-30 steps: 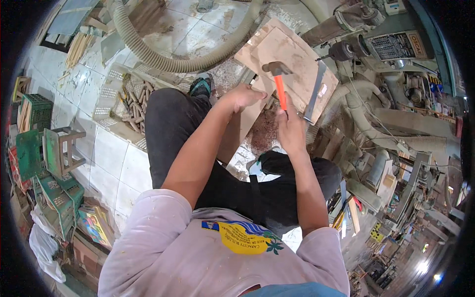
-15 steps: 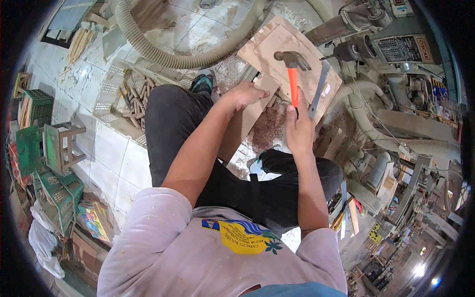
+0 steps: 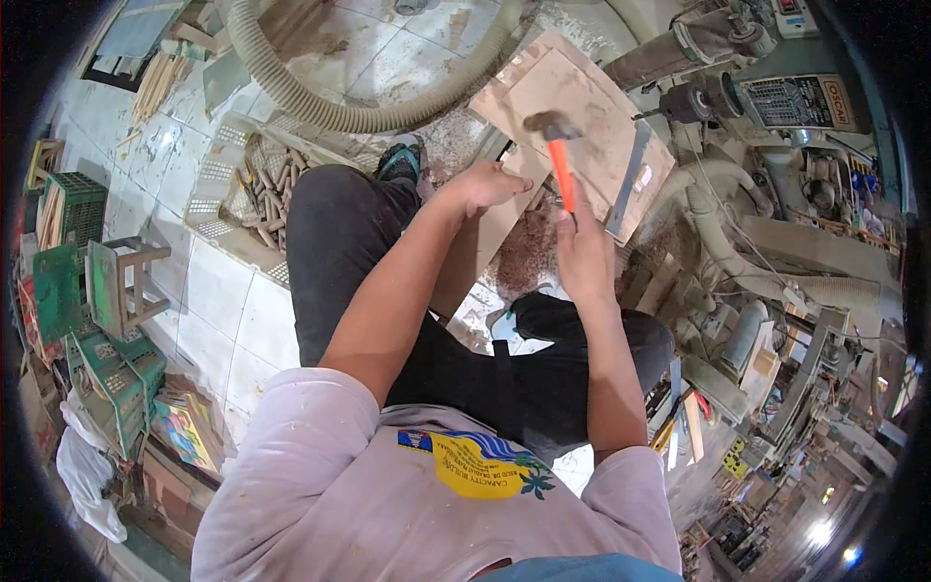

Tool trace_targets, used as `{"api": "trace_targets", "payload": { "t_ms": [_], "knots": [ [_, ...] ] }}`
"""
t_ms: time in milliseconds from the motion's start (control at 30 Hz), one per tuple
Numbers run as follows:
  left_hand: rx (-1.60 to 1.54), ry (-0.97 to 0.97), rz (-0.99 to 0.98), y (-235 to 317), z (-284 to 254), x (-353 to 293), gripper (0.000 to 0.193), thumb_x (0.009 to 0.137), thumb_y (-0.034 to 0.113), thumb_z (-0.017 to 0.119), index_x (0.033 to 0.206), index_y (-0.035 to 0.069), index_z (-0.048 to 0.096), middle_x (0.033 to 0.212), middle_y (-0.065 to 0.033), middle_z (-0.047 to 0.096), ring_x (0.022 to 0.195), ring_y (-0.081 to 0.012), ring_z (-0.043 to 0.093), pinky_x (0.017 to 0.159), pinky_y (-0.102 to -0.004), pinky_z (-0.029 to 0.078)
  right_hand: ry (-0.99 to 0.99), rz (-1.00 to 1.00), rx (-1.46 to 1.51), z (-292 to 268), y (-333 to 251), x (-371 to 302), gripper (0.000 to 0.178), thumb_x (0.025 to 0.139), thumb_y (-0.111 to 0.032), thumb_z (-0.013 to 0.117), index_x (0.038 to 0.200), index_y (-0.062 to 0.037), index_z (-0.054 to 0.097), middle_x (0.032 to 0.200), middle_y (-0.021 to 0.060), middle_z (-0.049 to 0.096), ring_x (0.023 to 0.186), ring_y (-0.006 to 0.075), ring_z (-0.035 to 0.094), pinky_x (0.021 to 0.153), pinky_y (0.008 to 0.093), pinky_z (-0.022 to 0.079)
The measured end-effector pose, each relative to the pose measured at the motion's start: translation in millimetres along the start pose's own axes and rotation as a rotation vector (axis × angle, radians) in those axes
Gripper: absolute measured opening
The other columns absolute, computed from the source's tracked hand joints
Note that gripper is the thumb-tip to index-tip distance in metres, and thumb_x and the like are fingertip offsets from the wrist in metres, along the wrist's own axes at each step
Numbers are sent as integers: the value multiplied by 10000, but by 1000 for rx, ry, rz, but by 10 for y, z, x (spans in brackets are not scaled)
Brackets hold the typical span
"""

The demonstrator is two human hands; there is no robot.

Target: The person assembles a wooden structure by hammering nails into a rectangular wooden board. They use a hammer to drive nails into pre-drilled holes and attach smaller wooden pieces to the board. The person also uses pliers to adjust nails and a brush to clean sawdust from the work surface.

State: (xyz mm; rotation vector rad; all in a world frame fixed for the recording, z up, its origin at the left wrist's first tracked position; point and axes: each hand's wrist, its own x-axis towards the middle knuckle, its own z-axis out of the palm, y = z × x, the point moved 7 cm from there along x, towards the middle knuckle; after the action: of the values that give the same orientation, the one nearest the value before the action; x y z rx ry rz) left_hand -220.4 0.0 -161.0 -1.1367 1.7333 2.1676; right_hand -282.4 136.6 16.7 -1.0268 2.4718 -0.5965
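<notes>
My right hand [image 3: 586,254] is closed round the lower end of a claw hammer [image 3: 562,173] with an orange handle. The dark hammer head is smeared by motion above a wooden panel [image 3: 567,78]. My left hand [image 3: 485,188] grips the upper part of a light wooden board [image 3: 472,250] that slants down between my legs. Its thumb and fingertips close near the board's edge, and whether they pinch something small there I cannot make out. On the panel's right side lies a grey metal handsaw blade [image 3: 632,175].
A pale plastic crate [image 3: 209,209] with short wooden pegs [image 3: 276,199] stands left of my knee. A ribbed hose [image 3: 291,102] curves across the floor beyond. Machinery [image 3: 713,97] crowds the right. Green crates [image 3: 82,209] and a small wooden stool [image 3: 121,286] stand far left.
The hammer's head has swung to the left and slightly down, and is now blurred. My left hand keeps its hold on the board.
</notes>
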Motion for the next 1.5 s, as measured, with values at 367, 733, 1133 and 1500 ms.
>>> {"api": "trace_targets", "payload": {
  "t_ms": [367,733,1133,1500],
  "knots": [
    [29,-13,-20,64,-32,-68,674,814,416,789,1145,-139,598,888,-172,670,619,-171,563,526,-354,455,-27,3,-102,109,125,44,497,1013,-196,523,1498,-150,427,1070,311,654,1008,483,630,868,531,489],
    [46,-36,17,110,-7,-87,698,825,437,786,1137,-160,601,1051,-245,667,944,-283,631,818,-401,518,0,-10,-135,-88,-151,25,524,999,-190,537,1505,-145,406,921,285,679,867,465,661,805,551,510],
    [-13,-32,-3,-92,23,83,544,841,345,778,1143,-89,653,1028,-200,677,964,-219,605,831,-380,496,-36,-26,-201,-19,-36,60,511,1009,-207,516,1505,-161,405,948,287,680,920,468,655,809,552,502],
    [-53,-28,25,-216,-3,168,666,803,422,788,1143,-119,597,917,-160,656,713,-177,569,577,-360,442,-55,-89,-288,111,26,74,529,999,-234,536,1511,-214,407,847,302,660,843,485,653,757,561,499]
  ]
}}
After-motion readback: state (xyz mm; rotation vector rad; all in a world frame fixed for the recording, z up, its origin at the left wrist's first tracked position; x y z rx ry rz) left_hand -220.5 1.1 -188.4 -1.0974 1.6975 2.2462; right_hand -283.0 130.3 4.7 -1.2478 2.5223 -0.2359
